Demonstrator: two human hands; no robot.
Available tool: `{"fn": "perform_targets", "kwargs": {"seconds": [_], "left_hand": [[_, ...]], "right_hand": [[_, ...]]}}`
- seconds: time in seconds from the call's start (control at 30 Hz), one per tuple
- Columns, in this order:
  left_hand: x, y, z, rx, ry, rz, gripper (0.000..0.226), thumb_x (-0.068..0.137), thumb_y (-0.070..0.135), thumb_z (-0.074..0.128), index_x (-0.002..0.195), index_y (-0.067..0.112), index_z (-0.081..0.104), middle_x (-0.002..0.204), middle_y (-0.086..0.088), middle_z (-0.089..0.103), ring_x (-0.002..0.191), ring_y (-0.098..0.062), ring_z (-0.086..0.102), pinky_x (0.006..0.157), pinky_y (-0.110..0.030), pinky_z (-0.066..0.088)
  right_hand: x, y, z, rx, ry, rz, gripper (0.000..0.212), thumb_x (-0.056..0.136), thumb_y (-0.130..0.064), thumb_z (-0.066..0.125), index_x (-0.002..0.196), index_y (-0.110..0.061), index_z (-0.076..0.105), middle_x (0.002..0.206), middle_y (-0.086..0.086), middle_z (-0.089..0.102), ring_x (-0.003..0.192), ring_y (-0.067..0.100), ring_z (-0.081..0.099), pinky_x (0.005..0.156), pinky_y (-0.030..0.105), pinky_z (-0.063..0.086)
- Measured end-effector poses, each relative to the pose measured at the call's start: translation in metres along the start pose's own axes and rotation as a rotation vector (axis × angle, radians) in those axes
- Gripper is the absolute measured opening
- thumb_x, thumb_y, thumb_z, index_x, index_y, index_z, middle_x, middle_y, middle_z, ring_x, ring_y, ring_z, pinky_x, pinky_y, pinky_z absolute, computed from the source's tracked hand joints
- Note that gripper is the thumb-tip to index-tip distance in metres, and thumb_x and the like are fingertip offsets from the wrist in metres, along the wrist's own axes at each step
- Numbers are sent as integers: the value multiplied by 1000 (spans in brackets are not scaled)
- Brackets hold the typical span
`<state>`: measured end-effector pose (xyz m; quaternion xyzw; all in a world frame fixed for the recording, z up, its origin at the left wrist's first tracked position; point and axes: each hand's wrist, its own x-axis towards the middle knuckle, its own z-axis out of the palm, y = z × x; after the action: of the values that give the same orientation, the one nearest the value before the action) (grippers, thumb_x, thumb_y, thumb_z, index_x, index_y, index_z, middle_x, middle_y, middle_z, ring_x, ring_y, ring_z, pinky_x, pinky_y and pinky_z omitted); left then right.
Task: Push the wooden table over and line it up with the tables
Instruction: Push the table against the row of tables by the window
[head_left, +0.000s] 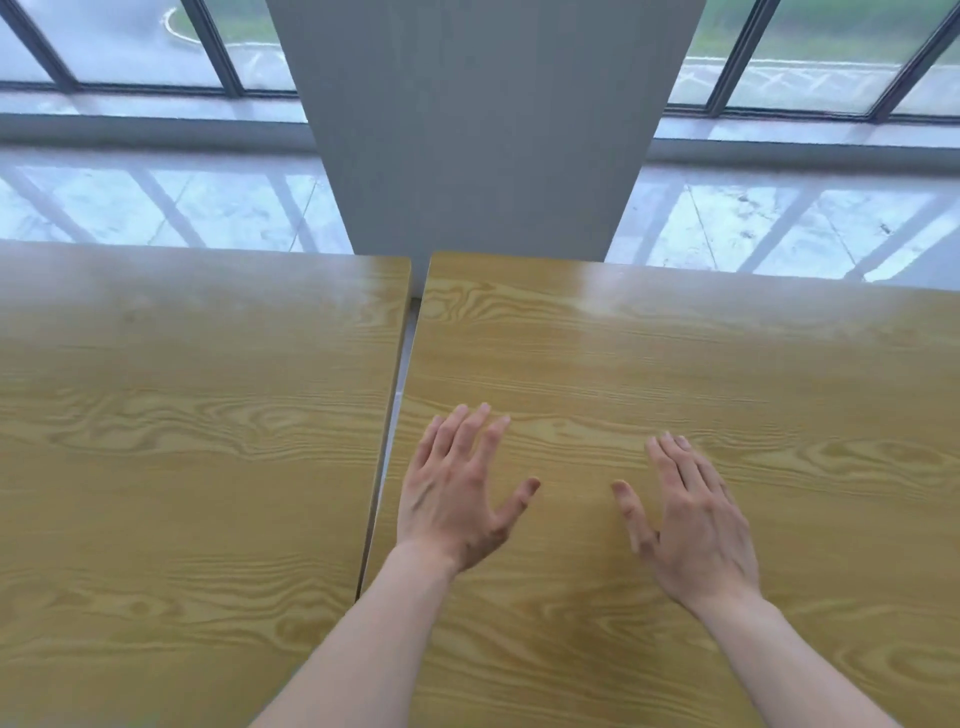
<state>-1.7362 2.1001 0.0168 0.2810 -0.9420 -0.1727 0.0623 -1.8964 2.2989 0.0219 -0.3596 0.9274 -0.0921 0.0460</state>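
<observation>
Two yellow wood-grain tables fill the lower view. The right wooden table (701, 353) lies under both my hands. My left hand (460, 493) rests flat on its top near its left edge, fingers spread. My right hand (685, 519) lies flat a little to the right, fingers also apart. The left table (182, 415) stands beside it, with a thin gap between the two that widens toward the far end. The far edges sit nearly level, the right one a touch nearer the windows. Neither hand holds anything.
A wide grey pillar (467, 130) rises just beyond the tables' far edges, in line with the gap. Shiny pale floor (182, 208) and low windows (130, 47) run behind on both sides.
</observation>
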Motion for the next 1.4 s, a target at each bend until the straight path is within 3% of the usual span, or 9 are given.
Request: {"fn": "perform_targets", "kwargs": {"seconds": [0.2,0.33,0.63,0.83,0.93,1.03,1.13,1.4], "left_hand": [[104,-2,-25,31,32,8,77,93,75,31,158,33,31,167,7,30,157,-16,17,129,-41,9],[173,-7,-30,57,22,20,77,92,75,30,156,33,33,166,7,31,156,-17,18,128,-41,9],[303,-40,12,119,-63,99,77,96,72,32,159,28,28,167,0,30,157,-21,18,129,-41,6],[352,-60,37,116,-119,136,81,94,74,33,159,27,27,166,0,33,156,-21,20,129,-40,6],[363,-66,44,101,-170,144,83,93,78,31,157,25,34,160,2,42,151,-19,30,127,-38,14],[367,-72,46,136,-218,136,82,90,83,24,145,25,47,139,1,60,131,-22,51,112,-39,32],[368,-75,46,162,-226,137,73,90,82,24,121,23,55,117,0,66,111,-25,57,97,-41,36],[368,-79,47,114,-191,158,69,91,82,29,113,22,55,107,-1,65,102,-25,57,93,-40,35]], "right_hand": [[105,6,-20,13,-28,17,86,95,-70,20,154,-11,40,162,8,40,153,22,29,126,39,22],[178,12,-33,10,-65,29,82,97,-67,26,157,-12,35,164,7,34,154,23,24,125,40,21],[301,13,-2,-34,-88,85,81,99,-67,31,159,-13,28,167,6,28,155,24,21,124,43,22],[349,-1,25,-35,-105,91,85,97,-71,29,157,-11,34,161,8,38,152,26,27,125,41,21],[361,-8,35,-53,-154,68,80,97,-73,29,148,-14,47,147,9,54,140,30,42,119,42,27],[370,-13,43,-123,-169,72,79,94,-77,23,124,-16,63,122,8,67,119,32,54,107,45,34],[373,-21,47,-212,-156,78,72,92,-81,20,93,-19,56,98,7,66,100,32,56,96,47,38],[372,-31,56,-266,-97,103,70,93,-78,19,89,-15,50,94,12,64,96,35,55,95,48,37]]}}
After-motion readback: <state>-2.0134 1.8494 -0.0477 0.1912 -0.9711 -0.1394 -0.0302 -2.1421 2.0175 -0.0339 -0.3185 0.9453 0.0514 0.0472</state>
